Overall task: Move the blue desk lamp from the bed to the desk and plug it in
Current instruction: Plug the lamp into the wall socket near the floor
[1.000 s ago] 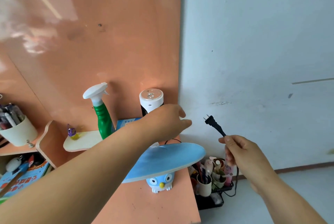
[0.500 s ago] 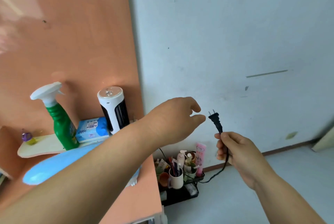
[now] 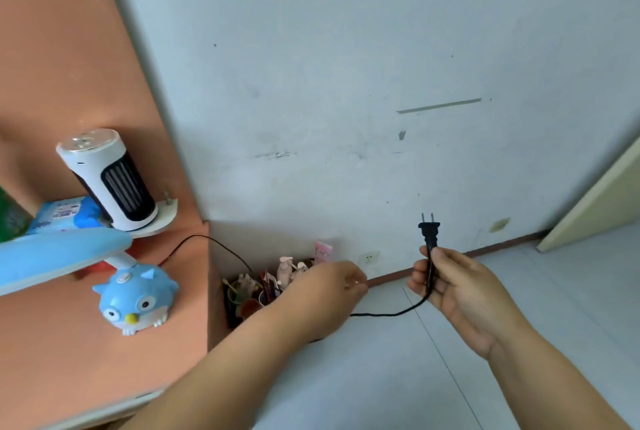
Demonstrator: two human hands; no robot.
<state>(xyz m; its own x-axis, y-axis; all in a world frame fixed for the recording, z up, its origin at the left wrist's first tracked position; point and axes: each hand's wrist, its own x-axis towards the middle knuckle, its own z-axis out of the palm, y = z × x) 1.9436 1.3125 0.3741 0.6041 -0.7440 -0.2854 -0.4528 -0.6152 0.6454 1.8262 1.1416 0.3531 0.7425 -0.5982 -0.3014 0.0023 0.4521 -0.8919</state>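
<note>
The blue desk lamp [image 3: 135, 301], with an owl-shaped base and a wide blue head [image 3: 59, 256], stands on the orange desk [image 3: 86, 367] at the left. Its black cord [image 3: 391, 313] runs off the desk's back corner, drops behind my left hand and sags across to my right hand. My right hand [image 3: 460, 287] is shut on the cord just under the black two-pin plug [image 3: 429, 230], pins pointing up. My left hand [image 3: 325, 294] hovers low beside the desk with fingers bunched; the cord passes under it. A white wall socket [image 3: 369, 259] sits low, just above the skirting between my hands.
A white and black tower fan [image 3: 110, 180] and a blue wipes pack [image 3: 65, 214] sit on a small shelf above the lamp. A floor rack of bottles and cups [image 3: 277, 284] stands against the wall beside the desk. A door frame [image 3: 595, 201] is at the right.
My view has swung right and down, bringing the wall socket into sight. My left hand has dropped from plug height to beside the desk by the cord. My right hand still holds the plug end upright.
</note>
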